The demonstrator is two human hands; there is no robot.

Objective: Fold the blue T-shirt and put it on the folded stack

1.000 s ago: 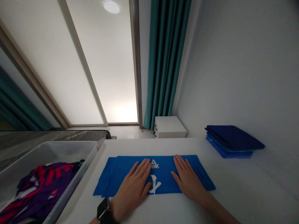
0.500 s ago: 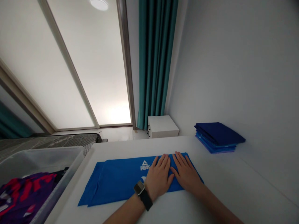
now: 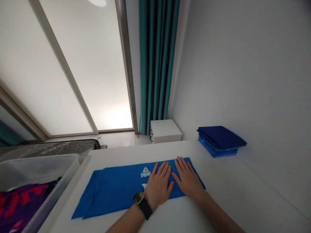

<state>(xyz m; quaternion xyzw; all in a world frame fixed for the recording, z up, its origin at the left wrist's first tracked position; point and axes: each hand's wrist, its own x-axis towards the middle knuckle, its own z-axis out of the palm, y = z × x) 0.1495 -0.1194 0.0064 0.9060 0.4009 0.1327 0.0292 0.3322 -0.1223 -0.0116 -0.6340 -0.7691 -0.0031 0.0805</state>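
Blue garment [image 3: 114, 191] reads "PEAK"; left hand [image 3: 158, 187] and right hand [image 3: 188, 181] lie flat on it, fingers [image 3: 179, 166] slightly apart.

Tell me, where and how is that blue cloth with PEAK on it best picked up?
Probably by the left end of the blue cloth, coming from the left and pinching its staggered layers together: it lies flat on the white table, and that end is uncovered, while the left hand and right hand rest on it toward the other end.
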